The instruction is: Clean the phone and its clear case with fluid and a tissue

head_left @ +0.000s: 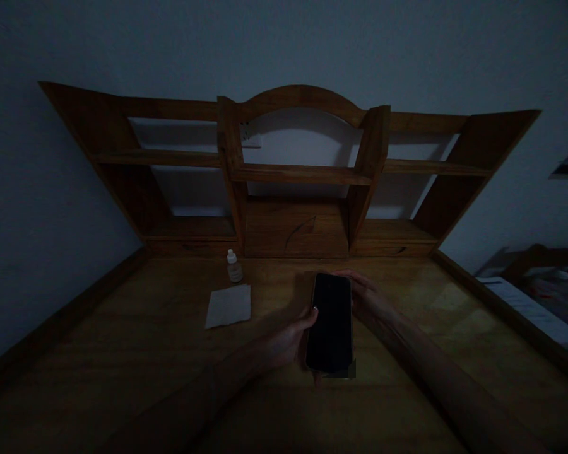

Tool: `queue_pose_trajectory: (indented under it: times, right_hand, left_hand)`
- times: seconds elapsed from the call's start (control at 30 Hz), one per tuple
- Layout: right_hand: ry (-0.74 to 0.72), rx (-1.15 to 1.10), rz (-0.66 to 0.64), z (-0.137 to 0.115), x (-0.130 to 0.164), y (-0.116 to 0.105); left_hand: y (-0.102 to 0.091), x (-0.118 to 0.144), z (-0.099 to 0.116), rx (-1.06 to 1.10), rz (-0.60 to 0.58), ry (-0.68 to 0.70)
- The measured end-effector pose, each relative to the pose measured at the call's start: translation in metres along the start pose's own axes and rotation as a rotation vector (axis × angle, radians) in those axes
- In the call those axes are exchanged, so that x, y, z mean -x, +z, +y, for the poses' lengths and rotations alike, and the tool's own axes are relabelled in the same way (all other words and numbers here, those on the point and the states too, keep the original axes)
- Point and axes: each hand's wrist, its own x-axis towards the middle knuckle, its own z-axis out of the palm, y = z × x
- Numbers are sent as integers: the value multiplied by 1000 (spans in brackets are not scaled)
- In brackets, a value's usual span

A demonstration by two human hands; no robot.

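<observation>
A smartphone (332, 325) with a dark screen is held above the wooden desk, its screen facing me. My left hand (288, 340) grips its left side, the thumb resting on the screen's edge and the other fingers hidden behind it. On the upper right side, my right hand (366, 296) is closed around the phone's edge, with its fingertips at the top corner and partly hidden. Left of the phone, a folded white tissue (228, 306) lies flat on the desk. Just behind the tissue a small clear bottle (235, 270) with a white cap stands upright.
A wooden shelf unit (303, 174) with drawers rises at the back of the desk (170, 353), against the wall. Behind its middle opening is a wall socket (246, 131). Beyond the desk's right edge lie white papers (530, 309). The room is dim.
</observation>
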Motion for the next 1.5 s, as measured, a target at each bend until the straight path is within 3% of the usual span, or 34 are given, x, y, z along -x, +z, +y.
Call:
queue_pose_trajectory:
  times: [0.23,0.43,0.83,1.0,1.3,1.5]
  right_hand:
    - [25,4,-2,1,-2,-4]
    - [56,29,3,-7,1,-6]
    - [33,117,12,-13,4,-5]
    - [42,113,-66,-11,4,-5]
    - [64,-12,-104,-6,-9,-17]
    - [28,-22,-76,-3,-3,-1]
  left_hand:
    - [0,0,-2,-3,42,-14]
    - [-8,0,2,-36,-94,-188]
    - [9,6,15,-36,-164,-224]
    - [6,4,12,-30,-77,-162]
    - [1,1,9,41,-116,-143]
    - [3,0,10,63,-59,-108]
